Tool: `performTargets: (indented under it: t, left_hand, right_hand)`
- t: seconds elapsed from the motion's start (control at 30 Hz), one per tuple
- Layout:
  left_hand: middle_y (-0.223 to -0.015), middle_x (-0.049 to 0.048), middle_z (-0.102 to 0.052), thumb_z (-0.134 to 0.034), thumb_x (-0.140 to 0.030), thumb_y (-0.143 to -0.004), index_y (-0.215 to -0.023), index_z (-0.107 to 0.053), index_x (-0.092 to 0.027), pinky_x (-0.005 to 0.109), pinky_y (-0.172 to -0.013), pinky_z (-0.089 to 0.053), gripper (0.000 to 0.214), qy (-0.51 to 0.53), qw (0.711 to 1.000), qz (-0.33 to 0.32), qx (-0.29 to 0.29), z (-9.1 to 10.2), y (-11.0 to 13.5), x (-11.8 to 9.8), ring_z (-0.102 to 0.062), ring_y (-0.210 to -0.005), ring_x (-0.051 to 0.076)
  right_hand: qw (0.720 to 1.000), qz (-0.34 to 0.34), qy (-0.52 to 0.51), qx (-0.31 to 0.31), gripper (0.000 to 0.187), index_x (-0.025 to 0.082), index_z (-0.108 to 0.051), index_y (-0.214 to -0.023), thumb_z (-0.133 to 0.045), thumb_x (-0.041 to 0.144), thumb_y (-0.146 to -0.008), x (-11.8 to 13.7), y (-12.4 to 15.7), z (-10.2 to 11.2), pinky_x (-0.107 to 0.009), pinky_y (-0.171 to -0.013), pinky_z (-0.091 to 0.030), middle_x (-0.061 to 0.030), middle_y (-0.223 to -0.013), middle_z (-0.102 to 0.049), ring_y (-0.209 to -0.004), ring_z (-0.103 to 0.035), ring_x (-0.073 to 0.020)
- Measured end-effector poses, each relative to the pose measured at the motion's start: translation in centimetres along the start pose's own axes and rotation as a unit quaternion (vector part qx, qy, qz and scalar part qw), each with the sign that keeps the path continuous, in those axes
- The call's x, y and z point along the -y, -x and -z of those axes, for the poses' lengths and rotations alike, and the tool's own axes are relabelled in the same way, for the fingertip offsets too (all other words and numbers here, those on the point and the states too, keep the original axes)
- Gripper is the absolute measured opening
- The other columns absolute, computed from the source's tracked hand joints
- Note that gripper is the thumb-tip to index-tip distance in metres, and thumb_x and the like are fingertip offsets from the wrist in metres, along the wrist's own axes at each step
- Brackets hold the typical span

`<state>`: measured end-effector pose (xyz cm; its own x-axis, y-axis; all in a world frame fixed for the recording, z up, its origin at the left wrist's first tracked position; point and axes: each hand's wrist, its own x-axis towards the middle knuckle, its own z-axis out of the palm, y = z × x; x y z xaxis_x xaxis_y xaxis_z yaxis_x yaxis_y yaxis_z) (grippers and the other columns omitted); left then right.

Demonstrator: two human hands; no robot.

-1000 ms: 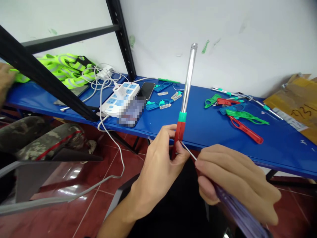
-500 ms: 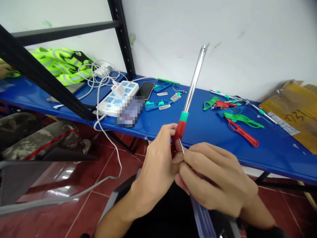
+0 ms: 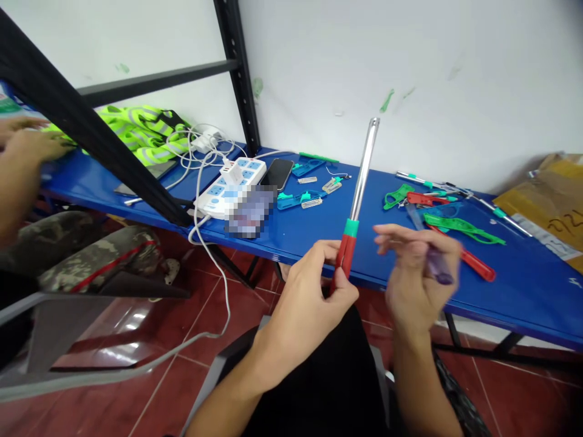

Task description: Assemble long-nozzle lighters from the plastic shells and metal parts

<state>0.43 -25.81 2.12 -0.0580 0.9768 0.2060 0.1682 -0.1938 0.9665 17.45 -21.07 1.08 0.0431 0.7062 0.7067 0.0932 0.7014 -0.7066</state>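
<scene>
The red-handled utility lighter [image 3: 356,209], in the closed grip of the left hand [image 3: 307,297], has its long axis steep, silver tube [image 3: 365,164] toward one o'clock. At four o'clock, the blurred right hand [image 3: 416,279] is curled around a purple screwdriver [image 3: 439,265]. On the surface [image 3: 537,285] at three o'clock, a carton [image 3: 544,194] bears unclear handwriting.

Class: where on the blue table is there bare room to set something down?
Bare: the middle, between the blue handles and green handles; front right, between the loose red handle and box. Crowded: around the power strip and phone.
</scene>
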Motion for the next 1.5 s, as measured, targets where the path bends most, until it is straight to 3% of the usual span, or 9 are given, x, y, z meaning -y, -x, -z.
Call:
performTargets:
  t: [0.13,0.23,0.37,0.57,0.87,1.03,1.23,1.37,1.5]
  left_hand:
    - [-0.124,0.0063,-0.076,-0.059,-0.014,-0.097,-0.111,-0.067,-0.020,0.020,-0.072,-0.060,0.017,0.063,0.996,0.027,0.061,0.5,0.0,0.0,-0.073,-0.093,0.014]
    - [-0.126,0.0061,-0.076,-0.061,-0.018,-0.099,-0.113,-0.069,-0.020,0.019,-0.074,-0.061,0.016,0.084,0.992,0.036,0.084,0.5,-0.1,0.3,-0.074,-0.096,0.014]
    - [-0.116,0.0063,-0.077,-0.061,-0.023,-0.102,-0.110,-0.070,-0.018,0.022,-0.079,-0.063,0.013,0.124,0.987,0.047,0.087,0.5,0.0,0.5,-0.074,-0.096,0.016]
    - [-0.084,0.0013,-0.072,-0.065,-0.029,-0.101,-0.107,-0.076,-0.017,0.020,-0.074,-0.061,0.017,0.135,0.985,0.067,0.079,1.1,0.0,0.5,-0.069,-0.080,0.014]
    - [-0.148,0.0071,-0.074,-0.070,-0.040,-0.107,-0.145,-0.075,-0.026,0.029,-0.101,-0.066,0.041,0.117,0.989,0.024,0.088,1.5,-0.4,1.1,-0.071,-0.135,0.027]
    - [-0.145,0.0060,-0.076,-0.064,-0.029,-0.111,-0.141,-0.078,-0.027,0.040,-0.121,-0.058,0.034,0.000,0.998,-0.061,0.025,0.6,0.1,1.1,-0.072,-0.137,0.026]
    - [-0.132,0.0090,-0.082,-0.060,-0.014,-0.109,-0.136,-0.078,-0.020,0.033,-0.111,-0.064,0.033,-0.076,0.984,-0.157,-0.022,-0.2,0.7,0.4,-0.079,-0.124,0.024]
    - [-0.129,0.0091,-0.083,-0.059,-0.012,-0.109,-0.133,-0.079,-0.017,0.030,-0.111,-0.064,0.032,-0.072,0.981,-0.178,-0.023,-0.6,0.9,0.0,-0.079,-0.123,0.022]
    - [-0.133,0.0080,-0.081,-0.063,-0.021,-0.110,-0.133,-0.080,-0.020,0.031,-0.112,-0.062,0.029,-0.034,0.990,-0.133,0.015,-0.3,0.8,0.3,-0.078,-0.124,0.022]
  right_hand:
    - [0.952,-0.176,-0.232,0.097,0.045,0.030,-0.054,-0.107,-0.082,0.064,-0.094,-3.3,1.2,-2.7,-0.049,-0.103,-0.061,-0.0086,-0.138,-0.075,-0.122,-0.074,-0.0280]
    - [0.910,-0.248,-0.302,0.136,0.045,0.031,-0.050,-0.102,-0.088,0.052,-0.092,-3.3,1.8,-3.1,-0.047,-0.103,-0.063,-0.0056,-0.130,-0.077,-0.118,-0.075,-0.0262]
    - [0.897,-0.257,-0.339,0.117,0.041,0.030,-0.047,-0.099,-0.084,0.047,-0.097,-2.5,1.9,-3.4,-0.043,-0.094,-0.065,-0.0037,-0.117,-0.079,-0.109,-0.077,-0.0237]
    - [0.896,-0.273,-0.342,0.078,0.046,0.029,-0.043,-0.094,-0.088,0.041,-0.093,-2.1,1.7,-4.1,-0.040,-0.088,-0.065,-0.0022,-0.106,-0.078,-0.103,-0.077,-0.0226]
    - [0.905,-0.258,-0.332,0.066,0.050,0.028,-0.042,-0.091,-0.091,0.038,-0.090,-2.6,1.2,-4.7,-0.040,-0.090,-0.065,0.0012,-0.099,-0.077,-0.098,-0.078,-0.0216]
    - [0.928,-0.225,-0.293,0.042,0.058,0.030,-0.035,-0.090,-0.090,0.048,-0.089,-3.1,1.6,-5.0,-0.050,-0.098,-0.064,0.0024,-0.088,-0.073,-0.103,-0.078,-0.0261]
    - [0.956,-0.150,-0.251,0.004,0.054,0.030,-0.035,-0.090,-0.088,0.043,-0.093,-2.4,2.1,-4.6,-0.056,-0.107,-0.061,0.0045,-0.087,-0.070,-0.093,-0.077,-0.0238]
    - [0.962,-0.145,-0.231,-0.003,0.048,0.031,-0.040,-0.094,-0.087,0.039,-0.095,-1.8,2.3,-4.0,-0.055,-0.108,-0.061,0.0040,-0.092,-0.073,-0.094,-0.078,-0.0233]
    - [0.960,-0.168,-0.214,0.061,0.034,0.030,-0.050,-0.100,-0.083,0.039,-0.099,-1.7,1.9,-1.8,-0.054,-0.106,-0.063,0.0001,-0.104,-0.078,-0.103,-0.079,-0.0246]
